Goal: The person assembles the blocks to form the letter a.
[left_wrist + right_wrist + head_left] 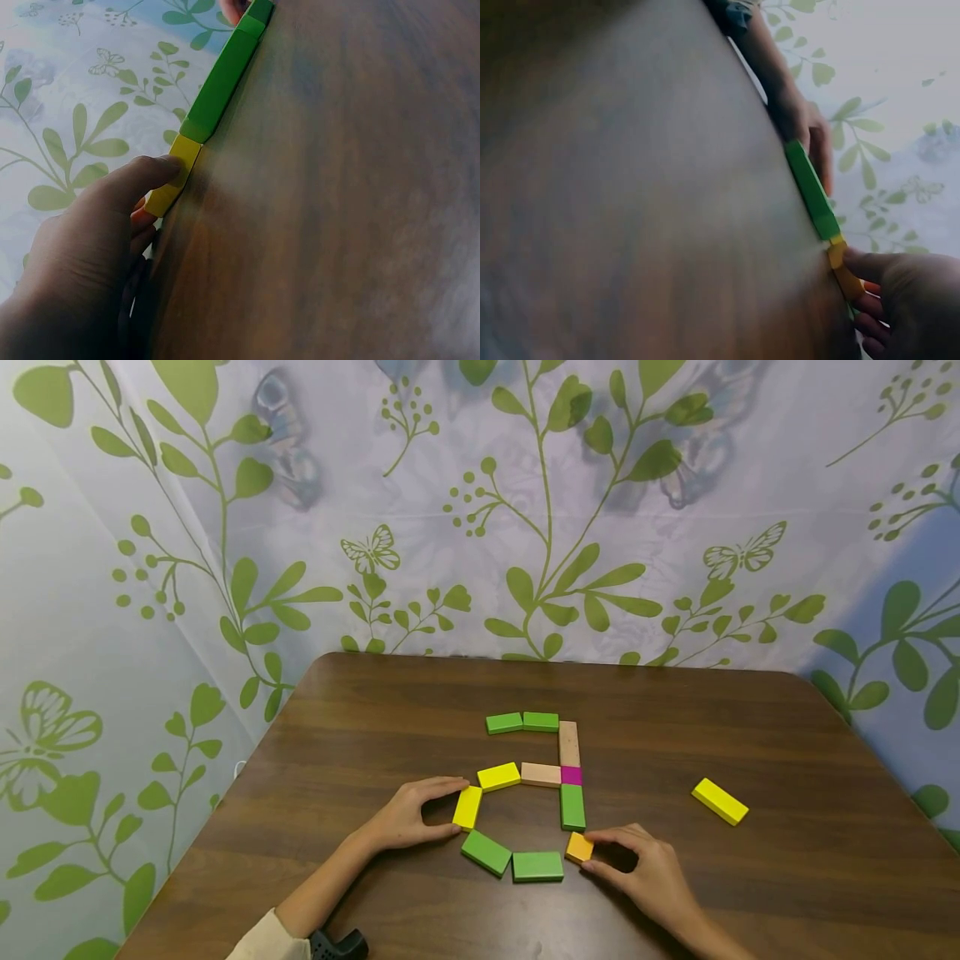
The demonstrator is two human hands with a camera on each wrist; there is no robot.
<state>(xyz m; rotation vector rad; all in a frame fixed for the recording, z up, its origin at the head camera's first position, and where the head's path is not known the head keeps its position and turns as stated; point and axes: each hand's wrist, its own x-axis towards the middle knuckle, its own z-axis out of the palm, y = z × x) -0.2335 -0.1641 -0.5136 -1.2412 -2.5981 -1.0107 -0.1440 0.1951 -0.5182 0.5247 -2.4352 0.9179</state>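
Flat colored blocks form an outline like the letter "a" on the table. My left hand [403,817] pinches a yellow block [467,808] at the outline's left side, thumb at its near end and fingers at the far end. At the lower right corner, my right hand [654,872] holds a small orange block [579,847] between thumb and fingers. Two green blocks, one slanted [486,852] and one level [537,866], lie between the hands. Above the orange block stands a green block [572,807], then a magenta block [572,775]. In the left wrist view, my thumb presses the yellow block [174,176].
A loose yellow block [720,801] lies apart on the right. Farther back are two green blocks [541,722], a wooden block [569,743], another wooden block [540,774] and a second yellow block [498,776]. Behind the brown table [405,693] hangs a leaf-patterned curtain [420,568].
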